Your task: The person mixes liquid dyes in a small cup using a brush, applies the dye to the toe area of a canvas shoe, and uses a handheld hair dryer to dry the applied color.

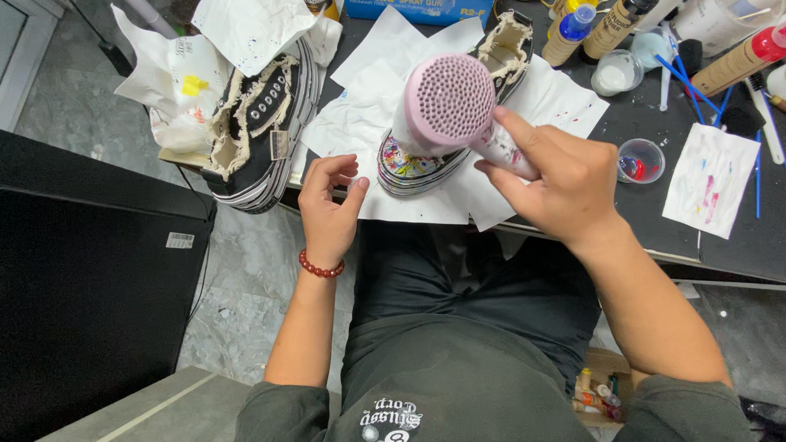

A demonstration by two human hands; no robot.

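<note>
At a dark worktable (pixel 720 245) spread with crumpled white paper sheets (pixel 368 123), the right hand (pixel 565 184) grips the paint-flecked handle of a pink hair dryer (pixel 449 102), its round perforated grille facing up above a paint-splattered sneaker (pixel 405 168) with a ribbed, striped sole. The left hand (pixel 327 205) hovers at the table edge, fingers loosely curled, holding nothing. A second frayed black canvas sneaker (pixel 258 123) lies to the left; a small clear cup of red paint (pixel 639 160) sits to the right.

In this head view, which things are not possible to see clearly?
- Painted shoe: mostly hidden behind the pink dryer.
- Dryer handle: covered by the right hand.
- Left hand: fingers curled, anything pinched is too small to tell.
- Bottles: tops cut by the upper edge.
</note>
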